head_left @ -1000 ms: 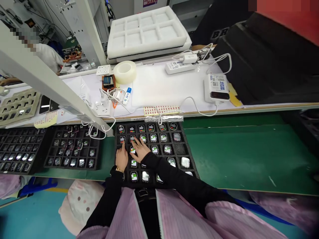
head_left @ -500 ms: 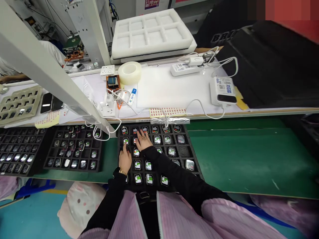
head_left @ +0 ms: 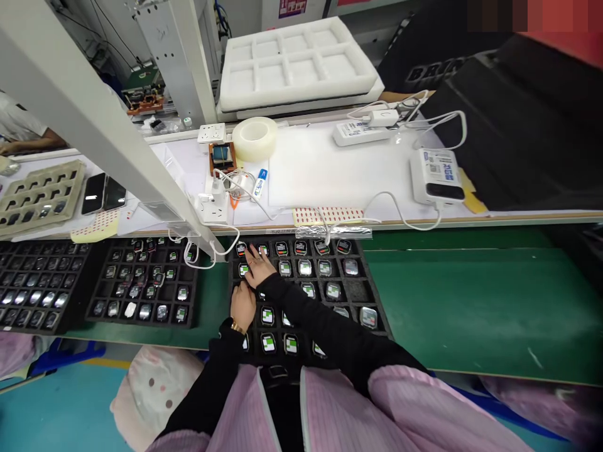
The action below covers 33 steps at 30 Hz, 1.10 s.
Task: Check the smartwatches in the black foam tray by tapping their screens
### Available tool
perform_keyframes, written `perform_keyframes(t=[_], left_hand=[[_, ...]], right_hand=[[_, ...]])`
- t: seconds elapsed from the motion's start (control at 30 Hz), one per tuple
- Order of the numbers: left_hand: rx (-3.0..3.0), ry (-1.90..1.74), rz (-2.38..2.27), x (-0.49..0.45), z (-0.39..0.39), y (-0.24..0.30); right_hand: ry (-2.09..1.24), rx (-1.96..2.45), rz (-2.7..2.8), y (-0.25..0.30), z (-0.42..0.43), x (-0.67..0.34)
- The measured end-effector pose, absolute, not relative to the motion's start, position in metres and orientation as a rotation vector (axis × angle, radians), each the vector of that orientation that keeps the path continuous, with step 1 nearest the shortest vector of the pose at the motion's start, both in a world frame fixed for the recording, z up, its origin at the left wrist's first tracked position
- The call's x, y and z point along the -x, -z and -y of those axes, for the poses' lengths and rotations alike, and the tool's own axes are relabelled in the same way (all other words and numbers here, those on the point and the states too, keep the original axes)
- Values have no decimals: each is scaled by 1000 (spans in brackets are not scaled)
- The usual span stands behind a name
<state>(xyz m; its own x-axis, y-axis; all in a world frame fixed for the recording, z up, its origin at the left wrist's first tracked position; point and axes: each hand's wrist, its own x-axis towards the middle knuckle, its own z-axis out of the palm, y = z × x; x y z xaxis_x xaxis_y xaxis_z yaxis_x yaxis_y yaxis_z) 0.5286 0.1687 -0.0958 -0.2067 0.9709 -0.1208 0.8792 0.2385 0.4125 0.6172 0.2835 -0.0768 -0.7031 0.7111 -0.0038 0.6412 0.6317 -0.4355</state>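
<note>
A black foam tray [head_left: 357,290] sits on the bench right in front of me. Its cells hold rows of square smartwatch bodies [head_left: 305,267], many with coloured screens or protective film. My right hand [head_left: 258,267] lies with spread fingers on the far left corner of the tray, touching the devices there. My left hand [head_left: 243,306] is just nearer, its fingers down among the devices in the tray's left columns. It wears a gold wristband. Whether it holds anything is hidden by the fingers. Black sleeves cover both forearms, and the right one hides some cells.
To the left lie a second black tray [head_left: 146,282] of devices and a third [head_left: 40,282]. Green matting [head_left: 471,301] runs to the right. Behind stand a white shelf [head_left: 330,169] with tape, cables and power strips, plus a grey upright beam [head_left: 117,138]. A co-worker's arm [head_left: 28,144] shows far left.
My right hand has slid toward the tray's far left corner. My left hand has stayed about level with the same cells. The whole view has drifted, with the tray shifting right in the picture.
</note>
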Motion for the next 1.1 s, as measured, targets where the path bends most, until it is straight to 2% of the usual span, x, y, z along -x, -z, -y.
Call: perform_keyframes(t=[0.73, 1.1], left_hand=[[-1760, -209, -2144, -525, -175, 94], [-1736, -309, -2129, -526, -175, 93]], right_hand=[[-594, 1109, 2674, 81, -277, -611], [-471, 1457, 2435, 96, -283, -693]])
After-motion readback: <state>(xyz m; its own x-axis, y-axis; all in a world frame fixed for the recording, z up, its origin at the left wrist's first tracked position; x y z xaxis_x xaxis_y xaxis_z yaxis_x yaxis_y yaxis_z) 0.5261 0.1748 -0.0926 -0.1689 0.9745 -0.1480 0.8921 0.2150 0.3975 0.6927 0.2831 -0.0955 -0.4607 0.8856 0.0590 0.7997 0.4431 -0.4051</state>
